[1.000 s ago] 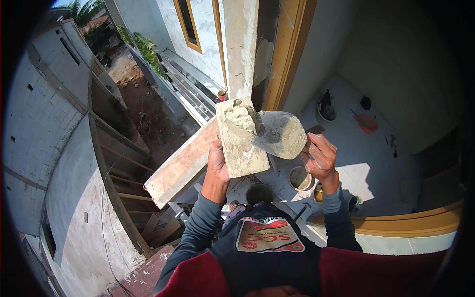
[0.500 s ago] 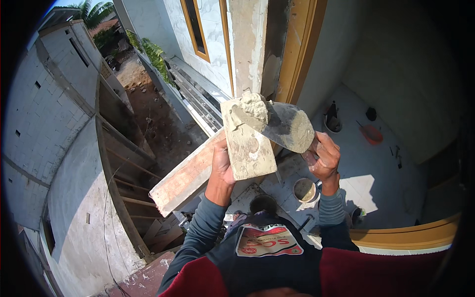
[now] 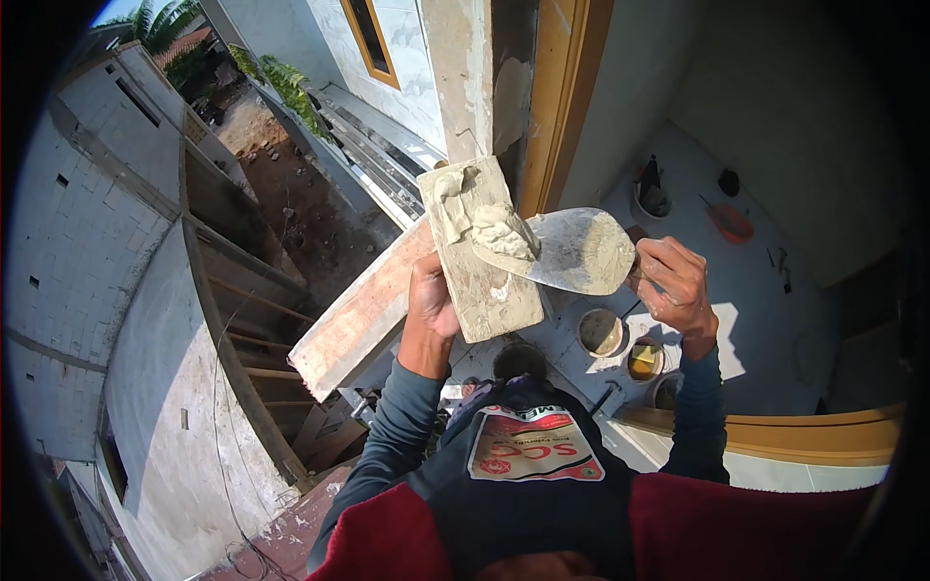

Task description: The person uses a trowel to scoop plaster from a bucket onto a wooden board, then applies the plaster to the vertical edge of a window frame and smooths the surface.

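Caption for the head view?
Left hand holds a mortar board; right hand lifts grey mortar on a trowel.

Single head-worn fisheye view, looking steeply down.
It sits close above both raised forearms, facing the wall (image 3: 465, 68) corner and the ground below.

You're standing on a house building site, high up: bare block walls (image 3: 68, 242), wooden scaffolding (image 3: 242, 320), an unplastered column (image 3: 460, 77), dirt ground (image 3: 291, 194) showing far below.

Wooden plank (image 3: 363, 315), small buckets (image 3: 601, 332), orange door frame (image 3: 562, 97)
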A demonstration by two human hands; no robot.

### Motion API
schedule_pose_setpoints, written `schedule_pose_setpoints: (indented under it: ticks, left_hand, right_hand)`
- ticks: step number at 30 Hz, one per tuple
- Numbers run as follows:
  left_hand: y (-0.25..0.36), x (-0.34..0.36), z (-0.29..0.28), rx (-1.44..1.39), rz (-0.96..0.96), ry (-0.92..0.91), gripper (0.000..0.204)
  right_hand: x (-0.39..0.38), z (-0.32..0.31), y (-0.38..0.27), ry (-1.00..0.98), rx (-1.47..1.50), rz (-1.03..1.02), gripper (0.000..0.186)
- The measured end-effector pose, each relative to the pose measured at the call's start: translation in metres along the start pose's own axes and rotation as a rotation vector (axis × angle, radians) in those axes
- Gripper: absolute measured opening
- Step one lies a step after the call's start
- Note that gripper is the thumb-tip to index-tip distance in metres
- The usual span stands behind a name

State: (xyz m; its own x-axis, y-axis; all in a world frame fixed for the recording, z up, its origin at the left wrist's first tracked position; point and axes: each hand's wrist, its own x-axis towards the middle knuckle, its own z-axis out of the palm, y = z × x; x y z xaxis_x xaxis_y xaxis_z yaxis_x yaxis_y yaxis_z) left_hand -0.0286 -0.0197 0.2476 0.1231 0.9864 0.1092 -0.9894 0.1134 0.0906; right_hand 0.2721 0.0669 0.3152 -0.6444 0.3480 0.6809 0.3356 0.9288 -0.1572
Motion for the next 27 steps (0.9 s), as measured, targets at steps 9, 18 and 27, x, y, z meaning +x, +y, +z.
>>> schedule_pose_setpoints:
  ticks: [9,18,27]
  left_hand:
    - [-0.007,-0.006,-0.010,0.023,-0.025,-0.092,0.053]
    - [-0.013,-0.012,-0.003,-0.042,-0.080,-0.069,0.050]
    - [0.012,-0.022,-0.028,0.007,0.080,0.071,0.050]
  right_hand:
    - [0.010,-0.021,-0.001,0.041,-0.116,-0.005,0.029]
    - [0.006,0.011,0.010,0.293,-0.145,-0.072,0.033]
    - [0.048,0.033,-0.009,0.428,-0.020,-0.003,0.028]
